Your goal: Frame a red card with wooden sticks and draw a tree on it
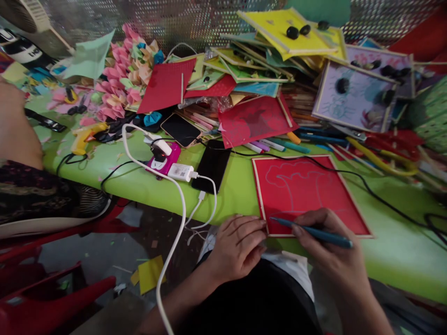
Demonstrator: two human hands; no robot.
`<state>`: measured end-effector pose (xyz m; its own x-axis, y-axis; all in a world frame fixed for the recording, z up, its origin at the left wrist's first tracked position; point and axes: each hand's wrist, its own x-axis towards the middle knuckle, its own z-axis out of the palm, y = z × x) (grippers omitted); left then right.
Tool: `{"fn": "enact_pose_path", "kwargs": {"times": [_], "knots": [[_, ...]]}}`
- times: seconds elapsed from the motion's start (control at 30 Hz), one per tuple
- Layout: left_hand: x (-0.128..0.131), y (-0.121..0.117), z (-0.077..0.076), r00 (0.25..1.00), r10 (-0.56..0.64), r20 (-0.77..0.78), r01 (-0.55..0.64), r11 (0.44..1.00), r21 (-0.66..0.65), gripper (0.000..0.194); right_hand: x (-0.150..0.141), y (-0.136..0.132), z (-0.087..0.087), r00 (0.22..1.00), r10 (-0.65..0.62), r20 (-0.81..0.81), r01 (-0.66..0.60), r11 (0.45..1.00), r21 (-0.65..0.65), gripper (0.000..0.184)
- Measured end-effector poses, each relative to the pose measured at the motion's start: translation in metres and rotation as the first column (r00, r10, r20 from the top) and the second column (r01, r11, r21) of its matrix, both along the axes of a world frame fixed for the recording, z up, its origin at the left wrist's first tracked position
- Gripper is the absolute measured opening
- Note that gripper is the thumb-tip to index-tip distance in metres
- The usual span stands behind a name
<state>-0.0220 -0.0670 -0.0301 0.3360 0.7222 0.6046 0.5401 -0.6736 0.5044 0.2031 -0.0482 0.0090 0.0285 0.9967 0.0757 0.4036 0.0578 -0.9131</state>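
A red card framed with thin wooden strips lies on the green tabletop in front of me, with a tree-like outline drawn on it in pale lines. My right hand grips a teal pen, whose tip is at the card's lower left. At the near left corner of the frame rests my left hand, palm down. Its fingers are stretched out, with the fingertips at the frame's edge, and it holds nothing I can see.
A black phone lies beside a pink power strip with a white charger. A white cable hangs over the edge. Framed cards and pink paper flowers pile up behind. Another person's arm is at left.
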Motion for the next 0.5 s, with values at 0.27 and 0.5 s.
{"fn": "enact_pose_path", "kwargs": {"times": [0.27,0.5], "knots": [[-0.0008,-0.0002,0.0001,1.000,-0.005,0.006,0.005,1.000,-0.015,0.023,-0.0055,-0.0023,0.0060,0.981,-0.159,-0.111,0.160,0.987,0.000,0.015],[-0.0009,-0.0002,0.0007,1.000,-0.009,0.002,0.009,1.000,-0.021,0.025,-0.0028,-0.0006,0.0044,0.994,-0.097,-0.058,0.098,0.995,0.024,0.014]]}}
